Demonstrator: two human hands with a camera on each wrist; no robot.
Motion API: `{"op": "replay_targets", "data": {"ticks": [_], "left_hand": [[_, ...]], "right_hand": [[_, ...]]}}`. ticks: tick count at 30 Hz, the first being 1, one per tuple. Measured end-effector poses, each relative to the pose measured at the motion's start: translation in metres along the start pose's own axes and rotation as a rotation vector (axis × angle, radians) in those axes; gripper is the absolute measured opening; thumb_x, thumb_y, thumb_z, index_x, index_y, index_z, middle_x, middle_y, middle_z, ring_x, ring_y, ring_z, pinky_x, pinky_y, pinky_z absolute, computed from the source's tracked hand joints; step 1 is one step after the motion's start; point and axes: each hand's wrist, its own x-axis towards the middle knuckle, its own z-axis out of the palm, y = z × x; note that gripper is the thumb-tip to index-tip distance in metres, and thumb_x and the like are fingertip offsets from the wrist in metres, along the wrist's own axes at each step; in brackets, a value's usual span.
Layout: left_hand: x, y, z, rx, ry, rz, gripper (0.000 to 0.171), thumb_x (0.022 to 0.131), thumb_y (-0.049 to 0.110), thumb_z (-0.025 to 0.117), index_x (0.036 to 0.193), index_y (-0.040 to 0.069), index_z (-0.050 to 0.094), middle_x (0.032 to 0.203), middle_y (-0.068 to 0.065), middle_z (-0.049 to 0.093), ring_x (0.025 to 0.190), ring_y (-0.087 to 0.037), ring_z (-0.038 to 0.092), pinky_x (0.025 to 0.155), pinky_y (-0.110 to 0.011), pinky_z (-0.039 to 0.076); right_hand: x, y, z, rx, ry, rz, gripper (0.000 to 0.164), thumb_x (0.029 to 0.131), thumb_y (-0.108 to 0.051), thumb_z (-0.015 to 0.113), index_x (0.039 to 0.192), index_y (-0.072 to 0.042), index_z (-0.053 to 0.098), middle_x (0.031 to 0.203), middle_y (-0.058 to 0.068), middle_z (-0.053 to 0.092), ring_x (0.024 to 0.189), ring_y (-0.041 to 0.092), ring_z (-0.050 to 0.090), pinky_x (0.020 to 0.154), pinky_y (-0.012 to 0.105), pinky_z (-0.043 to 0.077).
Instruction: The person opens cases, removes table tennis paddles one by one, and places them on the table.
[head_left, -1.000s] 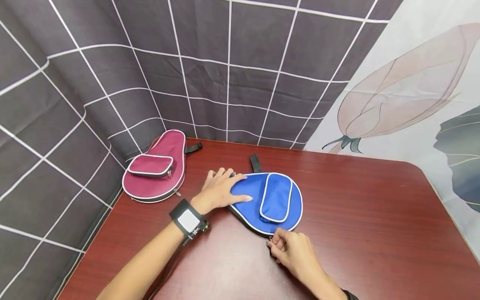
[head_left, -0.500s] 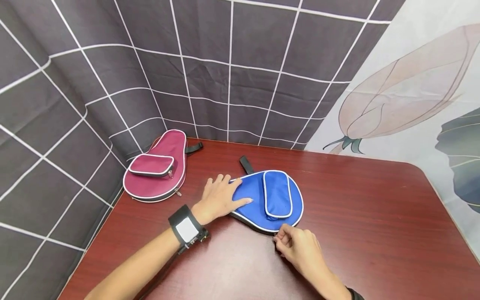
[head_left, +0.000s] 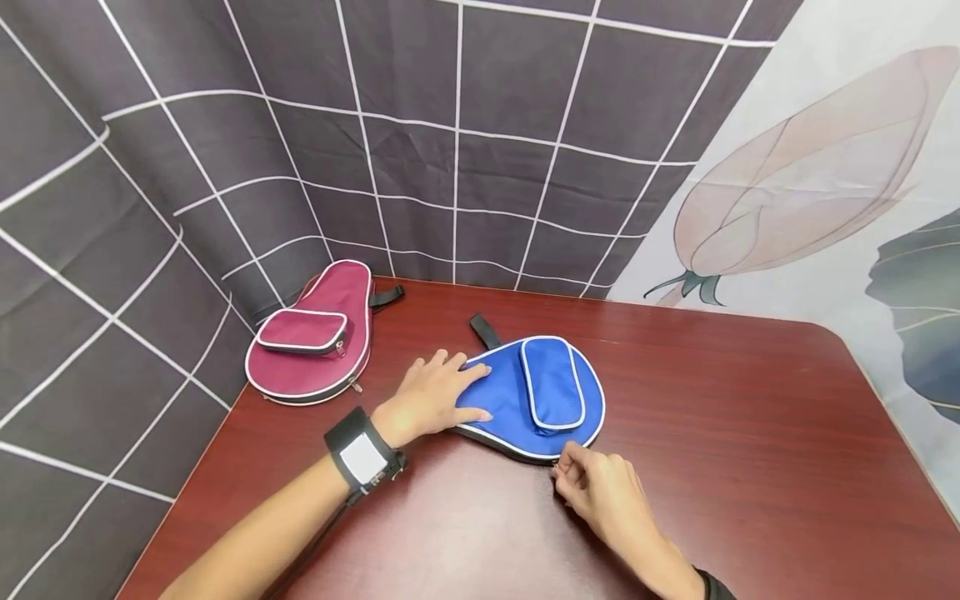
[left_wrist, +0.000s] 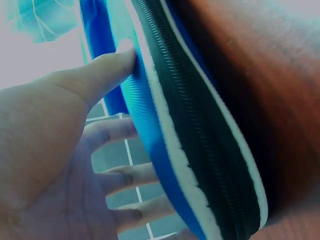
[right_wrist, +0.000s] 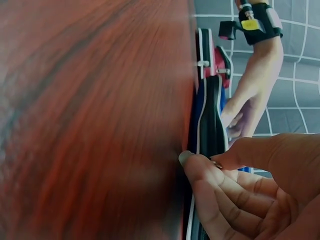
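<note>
The right hand (head_left: 606, 492) has a narrow grip, pinching one zipper pull (right_wrist: 216, 164) (mostly hidden by that hand) at the near edge of one blue case (head_left: 504, 398) on the counter (head_left: 735, 433). The left hand (head_left: 427, 398) spreads over the case's tapered end. One maroon case (head_left: 337, 296) lies to the left, before one gray grid cloth (head_left: 405, 167).

No readable text, label, brand, number or sign showing in any view.
</note>
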Motion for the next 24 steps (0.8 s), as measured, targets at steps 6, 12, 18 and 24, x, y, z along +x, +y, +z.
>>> {"op": "replay_targets", "data": {"ticks": [6,12,18,24], "left_hand": [[-0.004,0.006,0.007,0.041,0.039,-0.04,0.075,0.083,0.075,0.05,0.142,0.029,0.048,0.138,-0.01,0.049,0.122,-0.034,0.044,0.09,-0.058,0.04],[-0.008,0.019,0.013,0.051,0.079,-0.09,0.076,0.083,0.077,0.046,0.142,0.028,0.049,0.132,-0.011,0.05,0.116,-0.033,0.046,0.084,-0.056,0.043],[-0.013,0.031,0.015,0.048,0.074,-0.127,0.075,0.084,0.076,0.044,0.141,0.028,0.047,0.131,-0.014,0.049,0.11,-0.034,0.048,0.078,-0.054,0.045],[-0.016,0.04,0.016,0.052,0.087,-0.155,0.073,0.085,0.075,0.043,0.141,0.028,0.046,0.128,-0.015,0.05,0.107,-0.032,0.048,0.073,-0.051,0.048]], "right_hand": [[0.004,0.001,0.002,0.003,0.023,-0.039,0.032,0.069,-0.005,0.076,0.067,-0.028,0.054,0.056,-0.026,0.045,0.049,-0.012,0.039,0.044,0.017,0.034],[0.009,0.0,0.005,0.015,0.004,-0.042,0.032,0.069,-0.004,0.075,0.068,-0.028,0.053,0.057,-0.025,0.047,0.05,-0.012,0.041,0.045,0.017,0.037],[0.011,-0.003,0.008,0.02,-0.008,-0.049,0.031,0.07,-0.006,0.076,0.068,-0.027,0.054,0.056,-0.025,0.046,0.049,-0.011,0.04,0.045,0.017,0.036],[0.011,-0.007,0.013,0.027,-0.004,-0.059,0.03,0.07,-0.007,0.077,0.068,-0.027,0.054,0.056,-0.025,0.046,0.049,-0.011,0.04,0.045,0.017,0.035]]}}
